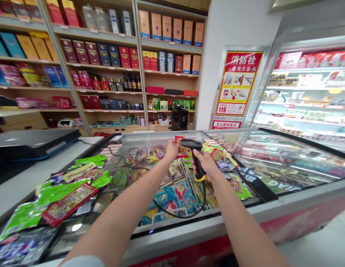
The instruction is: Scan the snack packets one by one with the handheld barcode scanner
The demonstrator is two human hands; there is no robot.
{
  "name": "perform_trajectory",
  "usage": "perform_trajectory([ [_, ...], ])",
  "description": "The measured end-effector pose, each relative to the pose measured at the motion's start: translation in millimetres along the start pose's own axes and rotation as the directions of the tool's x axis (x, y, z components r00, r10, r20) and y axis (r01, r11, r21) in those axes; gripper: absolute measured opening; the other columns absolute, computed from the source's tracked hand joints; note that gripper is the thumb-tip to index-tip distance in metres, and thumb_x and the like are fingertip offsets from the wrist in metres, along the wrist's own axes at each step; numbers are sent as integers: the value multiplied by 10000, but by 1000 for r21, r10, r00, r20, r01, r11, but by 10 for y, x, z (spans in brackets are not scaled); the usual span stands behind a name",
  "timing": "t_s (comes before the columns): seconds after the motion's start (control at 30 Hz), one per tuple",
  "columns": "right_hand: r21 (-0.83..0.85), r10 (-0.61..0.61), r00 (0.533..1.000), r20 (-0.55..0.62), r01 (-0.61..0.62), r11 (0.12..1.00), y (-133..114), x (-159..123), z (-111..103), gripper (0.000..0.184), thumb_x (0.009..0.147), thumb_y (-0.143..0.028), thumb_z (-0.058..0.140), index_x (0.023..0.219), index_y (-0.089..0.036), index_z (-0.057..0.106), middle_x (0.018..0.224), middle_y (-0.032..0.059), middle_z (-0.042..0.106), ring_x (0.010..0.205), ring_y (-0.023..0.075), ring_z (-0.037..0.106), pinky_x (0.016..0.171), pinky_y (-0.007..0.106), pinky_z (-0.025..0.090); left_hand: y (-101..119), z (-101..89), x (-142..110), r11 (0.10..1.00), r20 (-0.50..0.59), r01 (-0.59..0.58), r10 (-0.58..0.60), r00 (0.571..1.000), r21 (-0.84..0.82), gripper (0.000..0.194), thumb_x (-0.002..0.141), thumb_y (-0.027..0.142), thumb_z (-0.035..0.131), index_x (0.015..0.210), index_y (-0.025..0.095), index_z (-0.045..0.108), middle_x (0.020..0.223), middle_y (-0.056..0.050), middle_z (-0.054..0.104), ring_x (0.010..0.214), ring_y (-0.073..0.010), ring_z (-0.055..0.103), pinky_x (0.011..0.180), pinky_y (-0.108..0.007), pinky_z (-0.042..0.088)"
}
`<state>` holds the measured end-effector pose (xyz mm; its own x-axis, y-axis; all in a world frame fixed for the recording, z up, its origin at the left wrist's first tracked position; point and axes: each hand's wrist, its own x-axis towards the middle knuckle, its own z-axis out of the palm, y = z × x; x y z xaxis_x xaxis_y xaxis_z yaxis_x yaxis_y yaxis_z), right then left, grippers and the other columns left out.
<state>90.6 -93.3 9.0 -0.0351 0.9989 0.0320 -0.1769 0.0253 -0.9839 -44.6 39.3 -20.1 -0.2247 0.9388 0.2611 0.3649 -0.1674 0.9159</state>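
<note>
My right hand [207, 165] is wrapped round the grip of a black and yellow barcode scanner [198, 159]. The scanner's head points left, over a small red snack packet [182, 151]. My left hand [171, 149] pinches that packet by its left side, and the scanner hides part of it. A black cable [186, 216] loops down from the scanner's handle across the glass freezer lid. Several green and yellow snack packets [211, 147] lie just right of my right hand. Through the glass below, blue and white packages [185, 194] show inside the freezer.
On the left of the glass lies a pile of snack packets, with a red one [69, 204] on top. A flat grey device [35, 142] stands on the left counter [10, 189]. Behind the freezer rise shelves of boxed goods [102, 55]; a lit display fridge [308, 89] stands at right.
</note>
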Motion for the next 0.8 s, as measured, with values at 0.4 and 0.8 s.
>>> perform_trajectory([
  [0.4,83,-106,956,-274,133,988,27,-250,-846,483,650,-591,703,796,-203,455,538,-48,578,359,92,493,335,213,440,711,1179,-393,816,356,-378,228,906,438,333,835,279,529,1153,183,537,1039,-139,682,1058,-290,612,911,-421,415],
  [0.8,90,-75,987,-144,88,992,81,-182,-587,436,696,-577,677,774,-199,474,547,-38,569,372,80,481,348,206,419,331,372,-277,855,198,-311,249,948,414,335,768,304,636,1081,184,632,1244,-131,582,1120,-241,558,937,-354,419],
])
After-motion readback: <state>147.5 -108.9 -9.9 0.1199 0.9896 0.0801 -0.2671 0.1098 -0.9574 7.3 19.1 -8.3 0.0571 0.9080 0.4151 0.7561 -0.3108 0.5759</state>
